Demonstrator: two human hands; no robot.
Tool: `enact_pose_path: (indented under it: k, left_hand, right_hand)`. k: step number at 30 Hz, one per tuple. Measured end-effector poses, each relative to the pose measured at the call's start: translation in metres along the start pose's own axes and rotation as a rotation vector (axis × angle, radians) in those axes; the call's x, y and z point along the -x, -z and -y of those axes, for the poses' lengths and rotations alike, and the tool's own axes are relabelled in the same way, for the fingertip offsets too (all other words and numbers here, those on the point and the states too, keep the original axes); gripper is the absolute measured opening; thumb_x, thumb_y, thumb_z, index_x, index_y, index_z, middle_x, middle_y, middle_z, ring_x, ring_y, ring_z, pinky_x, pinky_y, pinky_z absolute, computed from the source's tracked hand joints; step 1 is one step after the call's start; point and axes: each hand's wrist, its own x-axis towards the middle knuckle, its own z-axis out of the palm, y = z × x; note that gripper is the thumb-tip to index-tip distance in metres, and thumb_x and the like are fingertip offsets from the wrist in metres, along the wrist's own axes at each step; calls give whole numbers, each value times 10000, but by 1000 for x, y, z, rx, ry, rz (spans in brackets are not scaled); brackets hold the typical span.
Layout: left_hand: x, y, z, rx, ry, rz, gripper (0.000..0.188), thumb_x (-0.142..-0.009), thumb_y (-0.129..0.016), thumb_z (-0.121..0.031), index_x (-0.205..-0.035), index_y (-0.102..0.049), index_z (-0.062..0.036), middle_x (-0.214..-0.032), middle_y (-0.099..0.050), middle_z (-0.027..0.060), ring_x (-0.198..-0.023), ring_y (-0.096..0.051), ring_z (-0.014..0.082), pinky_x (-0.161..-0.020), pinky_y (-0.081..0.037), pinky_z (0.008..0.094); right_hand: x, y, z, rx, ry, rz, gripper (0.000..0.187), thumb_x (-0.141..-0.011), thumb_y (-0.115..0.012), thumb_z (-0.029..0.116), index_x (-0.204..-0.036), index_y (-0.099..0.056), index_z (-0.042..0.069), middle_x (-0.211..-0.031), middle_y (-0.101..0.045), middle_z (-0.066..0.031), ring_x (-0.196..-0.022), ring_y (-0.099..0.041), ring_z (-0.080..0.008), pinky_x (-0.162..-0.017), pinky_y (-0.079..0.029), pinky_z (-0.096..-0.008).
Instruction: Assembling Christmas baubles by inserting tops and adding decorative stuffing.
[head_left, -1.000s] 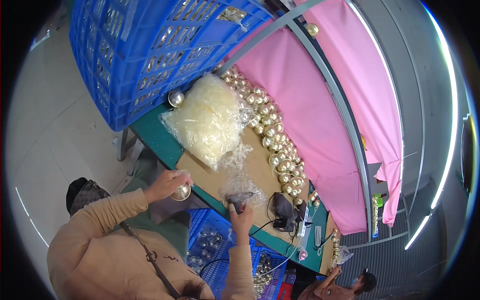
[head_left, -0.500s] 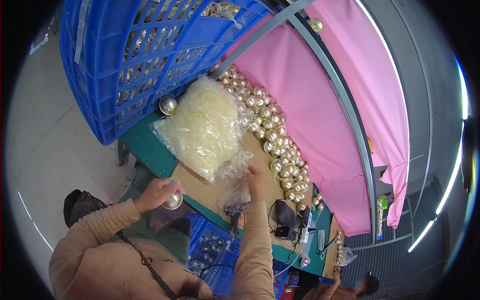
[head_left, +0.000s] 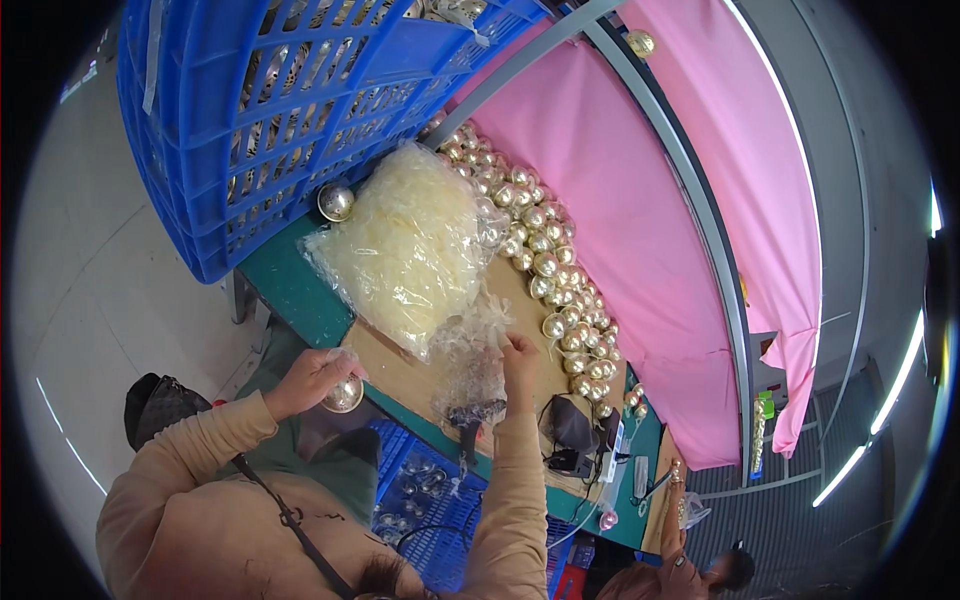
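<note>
Now the left hand (head_left: 310,378) is closed around a shiny ball (head_left: 343,395) at 8 o'clock from the bag (head_left: 415,245), while the right hand (head_left: 519,352) pinches crumpled film (head_left: 478,350) at the bag's 5 o'clock, near the ball pile (head_left: 545,265)

A green-topped workbench (head_left: 290,290) stands on a pale grey floor (head_left: 90,250), backed by a pink cloth screen (head_left: 620,200) with strip lights (head_left: 850,470) at right

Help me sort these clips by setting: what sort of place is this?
Probably a small workshop or factory bench for assembling ornaments. Gold ball ornaments lie heaped along the workbench, a big blue plastic crate holds more, and the left hand holds one ball.
</note>
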Motion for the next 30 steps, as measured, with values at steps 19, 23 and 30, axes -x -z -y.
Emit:
enact_pose_path:
  k: [19,23,30]
  left_hand:
    - [-1,-25,-26,-106,-190,129,324,-953,-438,-253,-899,-618,11,-906,-622,81,-844,-580,168,-776,-439,279]
    - [-22,-46,-28,-317,-406,177,394,-926,-486,-284,-1234,-490,-39,-1021,-614,123,-836,-617,177,-728,-471,276]
    - [-53,-76,-9,-552,-268,228,431,-905,-496,-319,-1272,-458,-97,-1155,-560,122,-864,-620,281,-733,-494,365]
  right_hand:
    - [76,9,54,-338,-252,175,173,-796,-620,109,-922,-615,-8,-806,-637,-61,-707,-635,-151,-539,-462,-225]
    - [80,11,67,-365,-298,224,173,-795,-630,125,-910,-613,-3,-793,-629,-49,-705,-635,-146,-534,-455,-225]
    - [78,13,93,-194,-282,390,158,-770,-639,135,-874,-621,18,-741,-624,-29,-642,-618,-122,-515,-436,-227]
